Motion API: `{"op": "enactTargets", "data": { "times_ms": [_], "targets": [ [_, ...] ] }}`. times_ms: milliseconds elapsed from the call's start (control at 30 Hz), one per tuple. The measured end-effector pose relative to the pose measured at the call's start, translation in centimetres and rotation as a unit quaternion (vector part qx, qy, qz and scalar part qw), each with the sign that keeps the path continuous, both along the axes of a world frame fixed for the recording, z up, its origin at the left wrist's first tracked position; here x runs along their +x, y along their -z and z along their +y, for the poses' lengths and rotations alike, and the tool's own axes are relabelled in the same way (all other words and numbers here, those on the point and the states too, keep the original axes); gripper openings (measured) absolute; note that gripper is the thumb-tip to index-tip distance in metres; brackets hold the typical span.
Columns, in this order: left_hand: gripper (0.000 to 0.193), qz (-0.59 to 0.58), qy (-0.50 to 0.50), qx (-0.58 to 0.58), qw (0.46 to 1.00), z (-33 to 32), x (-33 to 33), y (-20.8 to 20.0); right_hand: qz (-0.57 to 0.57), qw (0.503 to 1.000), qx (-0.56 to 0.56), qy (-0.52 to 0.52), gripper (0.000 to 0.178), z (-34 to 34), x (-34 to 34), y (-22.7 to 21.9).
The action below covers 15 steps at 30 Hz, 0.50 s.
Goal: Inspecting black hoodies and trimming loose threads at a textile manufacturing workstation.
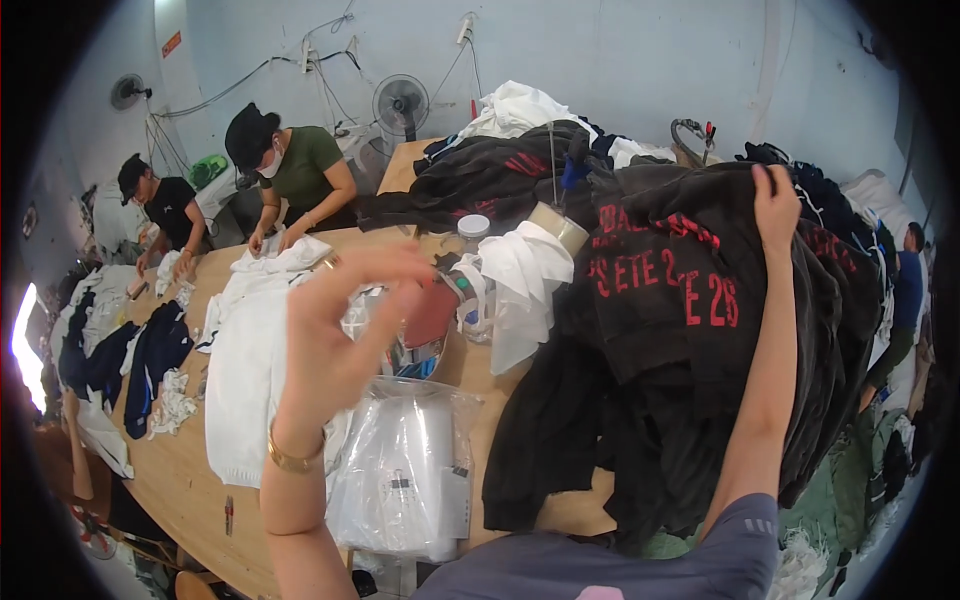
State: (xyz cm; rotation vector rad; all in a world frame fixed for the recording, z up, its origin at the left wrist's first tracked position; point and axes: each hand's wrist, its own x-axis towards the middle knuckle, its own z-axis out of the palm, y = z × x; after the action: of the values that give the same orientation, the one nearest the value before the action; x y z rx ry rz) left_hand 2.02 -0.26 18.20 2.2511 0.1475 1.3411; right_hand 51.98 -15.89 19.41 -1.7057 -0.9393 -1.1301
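My right hand (776, 212) is closed on the upper part of a black sweatshirt (640, 330) with red lettering. The sweatshirt lies over a heap of similar dark garments, and one sleeve hangs toward the table's near edge. My left hand (355, 325), a gold bracelet at its wrist, is raised over the table, somewhat blurred. Its fingers and thumb are apart, with nothing seen between them. Behind it is a container of small tools (420, 355), partly hidden by the hand. Below lies a stack of clear plastic bags (400, 480).
White garments (240, 390) lie on the wooden table (170, 490), left of my left arm. Beyond the container are a white-lidded jar (473, 228) and a roll draped in white cloth (520, 290). Small scissors (229, 515) lie near the edge. Two people (300, 170) handle cloth across the table.
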Motion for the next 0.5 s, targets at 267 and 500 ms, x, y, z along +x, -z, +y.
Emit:
{"op": "enactTargets", "data": {
  "times_ms": [267, 500],
  "targets": [
    [0.073, 0.037, 0.044, 0.160, 0.985, -5.2, 6.1, 0.6, -0.251, 0.918, 0.305, -0.037, 0.014, -12.6, -9.0, -7.4],
    [0.101, -0.022, 0.131, 0.157, 0.979, -8.6, 11.2, 2.8, -0.236, 0.874, 0.194, -0.378, 0.024, -0.4, -31.1, -3.2]
  ]
}}
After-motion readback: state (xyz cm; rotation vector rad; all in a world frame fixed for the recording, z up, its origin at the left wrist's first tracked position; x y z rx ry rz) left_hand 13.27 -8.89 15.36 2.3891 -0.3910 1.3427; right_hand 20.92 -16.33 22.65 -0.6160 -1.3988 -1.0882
